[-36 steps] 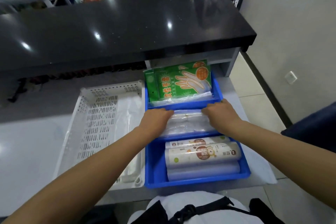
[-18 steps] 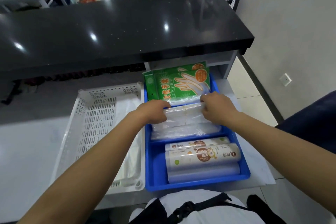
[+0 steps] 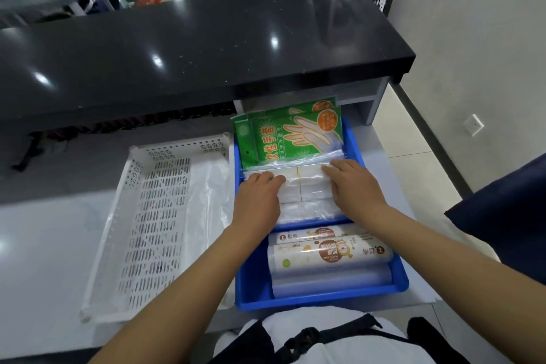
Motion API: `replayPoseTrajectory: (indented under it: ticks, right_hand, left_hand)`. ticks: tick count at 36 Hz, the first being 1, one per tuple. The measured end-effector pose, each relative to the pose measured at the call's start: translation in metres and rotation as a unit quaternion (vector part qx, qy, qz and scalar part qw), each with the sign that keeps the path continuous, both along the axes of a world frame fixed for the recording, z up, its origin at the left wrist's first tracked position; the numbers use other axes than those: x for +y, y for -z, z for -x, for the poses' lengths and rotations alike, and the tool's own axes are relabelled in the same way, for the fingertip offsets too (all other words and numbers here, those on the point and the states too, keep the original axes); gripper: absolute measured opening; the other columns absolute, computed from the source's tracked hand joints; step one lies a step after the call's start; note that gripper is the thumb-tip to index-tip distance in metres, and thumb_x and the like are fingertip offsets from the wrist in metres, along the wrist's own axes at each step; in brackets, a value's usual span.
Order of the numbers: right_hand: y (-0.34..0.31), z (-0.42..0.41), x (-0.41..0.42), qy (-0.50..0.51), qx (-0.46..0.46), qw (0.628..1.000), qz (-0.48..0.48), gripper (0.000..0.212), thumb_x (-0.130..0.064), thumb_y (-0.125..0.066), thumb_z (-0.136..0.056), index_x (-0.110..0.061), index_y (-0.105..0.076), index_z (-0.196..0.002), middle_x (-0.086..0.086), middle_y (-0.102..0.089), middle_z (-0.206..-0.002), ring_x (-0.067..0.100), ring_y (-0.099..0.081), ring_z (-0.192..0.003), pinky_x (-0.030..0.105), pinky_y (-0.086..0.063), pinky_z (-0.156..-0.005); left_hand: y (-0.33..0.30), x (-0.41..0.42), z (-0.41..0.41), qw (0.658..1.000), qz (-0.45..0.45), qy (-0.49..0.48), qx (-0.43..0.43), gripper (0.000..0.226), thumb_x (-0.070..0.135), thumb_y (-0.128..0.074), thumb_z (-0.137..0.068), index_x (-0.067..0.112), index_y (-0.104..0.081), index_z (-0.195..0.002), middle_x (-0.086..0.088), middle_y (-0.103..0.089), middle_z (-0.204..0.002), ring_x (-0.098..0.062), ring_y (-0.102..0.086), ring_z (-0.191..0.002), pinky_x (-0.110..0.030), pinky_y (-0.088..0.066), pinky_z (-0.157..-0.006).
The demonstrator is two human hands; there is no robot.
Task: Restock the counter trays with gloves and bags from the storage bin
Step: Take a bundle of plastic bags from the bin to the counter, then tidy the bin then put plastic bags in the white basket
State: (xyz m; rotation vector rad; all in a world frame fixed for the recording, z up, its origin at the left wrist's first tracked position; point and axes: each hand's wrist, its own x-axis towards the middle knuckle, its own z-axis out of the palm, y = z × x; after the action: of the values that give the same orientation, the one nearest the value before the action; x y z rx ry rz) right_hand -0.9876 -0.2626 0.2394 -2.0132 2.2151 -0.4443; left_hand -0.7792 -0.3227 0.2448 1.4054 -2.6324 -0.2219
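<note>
A blue divided tray point(image 3: 399, 287) sits on the grey worktop in front of me. Green packs of disposable gloves point(image 3: 291, 136) stand tilted in its far compartment. In the middle compartment lies a banded bundle of clear plastic bags point(image 3: 307, 186). My left hand point(image 3: 257, 198) holds the bundle's left end with curled fingers. On its right end my right hand point(image 3: 354, 189) presses down, fingers laid over the top. Rolls of bags with orange labels point(image 3: 331, 254) fill the near compartment.
A white perforated basket point(image 3: 153, 216) stands to the left of the blue tray, with a loose clear plastic sheet point(image 3: 209, 186) along its right side. A raised black countertop point(image 3: 192, 47) overhangs behind the trays. A white wall and tiled floor lie to the right.
A second ago both hands lay on bags low in the middle compartment. They then lifted a clear bundle toward the glove packs, and now hold it down flat on the stack.
</note>
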Motion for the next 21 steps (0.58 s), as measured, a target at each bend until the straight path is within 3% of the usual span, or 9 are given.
replayPoseTrajectory:
  ticks: [4,8,17,21]
  right_hand:
    - [-0.003,0.001,-0.001,-0.006,-0.011,1.000,-0.006,0.037,-0.005,-0.055,-0.088,-0.010,-0.063,-0.124,0.008,-0.066,-0.121,0.031,-0.054,-0.116,0.038,-0.045,-0.093]
    - [-0.013,-0.001,0.010,-0.012,-0.038,0.999,-0.018,0.046,-0.020,-0.054,-0.093,-0.014,-0.052,-0.138,0.007,-0.054,-0.141,0.027,-0.044,-0.132,0.039,-0.037,-0.109]
    - [-0.062,-0.009,0.034,-0.042,-0.226,0.970,-0.083,0.051,-0.044,-0.057,-0.093,-0.030,-0.049,-0.141,-0.004,-0.040,-0.153,0.016,-0.029,-0.143,0.036,-0.022,-0.116]
    - [-0.068,-0.037,0.041,-0.104,-0.262,0.953,-0.106,0.051,-0.048,-0.058,-0.091,-0.037,-0.048,-0.140,-0.007,-0.036,-0.156,0.016,-0.021,-0.147,0.038,-0.018,-0.120]
  left_hand:
    - [-0.002,0.008,0.001,1.000,-0.011,-0.014,0.011,0.052,0.004,-0.048,-0.091,0.023,-0.051,-0.140,-0.004,-0.048,-0.147,-0.026,-0.043,-0.132,-0.037,-0.035,-0.106]
    - [-0.013,0.018,0.000,0.997,-0.034,-0.042,0.055,0.054,0.005,-0.049,-0.095,0.020,-0.044,-0.146,-0.009,-0.037,-0.156,-0.028,-0.032,-0.143,-0.040,-0.028,-0.118]
    - [-0.061,0.067,-0.036,0.967,-0.114,-0.174,0.148,0.059,0.038,-0.058,-0.096,0.030,-0.036,-0.150,0.002,-0.025,-0.162,-0.018,-0.015,-0.150,-0.035,-0.014,-0.121]
    - [-0.073,0.115,-0.060,0.942,-0.123,-0.259,0.174,0.063,0.040,-0.064,-0.091,0.032,-0.039,-0.148,0.009,-0.025,-0.160,-0.010,-0.017,-0.149,-0.030,-0.015,-0.120]
